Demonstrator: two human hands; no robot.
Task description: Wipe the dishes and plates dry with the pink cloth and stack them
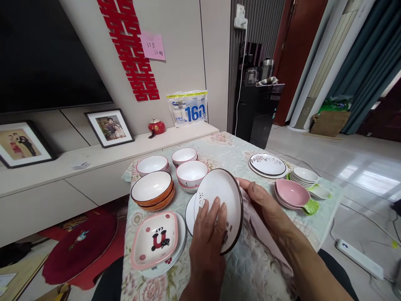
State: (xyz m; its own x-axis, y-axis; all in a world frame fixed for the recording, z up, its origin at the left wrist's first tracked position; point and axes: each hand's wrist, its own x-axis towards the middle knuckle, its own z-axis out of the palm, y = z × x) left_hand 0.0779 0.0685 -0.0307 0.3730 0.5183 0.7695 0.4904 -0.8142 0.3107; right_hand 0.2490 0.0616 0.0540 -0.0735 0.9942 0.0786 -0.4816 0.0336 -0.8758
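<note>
A white plate [224, 188] with a dark rim and brown flower pattern is tilted up between my hands. The fingers of my left hand [209, 234] lie across its face; the thumb is hidden. My right hand [261, 200] is closed on a pale pink cloth [260, 230] at the plate's right edge, with part of the cloth behind the plate. Another white plate [189, 215] lies on the table, partly covered by the raised one. To the left, a square cat-pattern dish [145, 242] rests on other plates. Orange bowls [153, 188] are stacked behind it.
White bowls with pink rims [191, 171] stand at the back of the cloth-covered table [225, 144]. Patterned plates [269, 164], pink leaf-handled dishes [290, 192] and small white dishes [304, 175] sit on the right. A cabinet [103, 163] runs behind.
</note>
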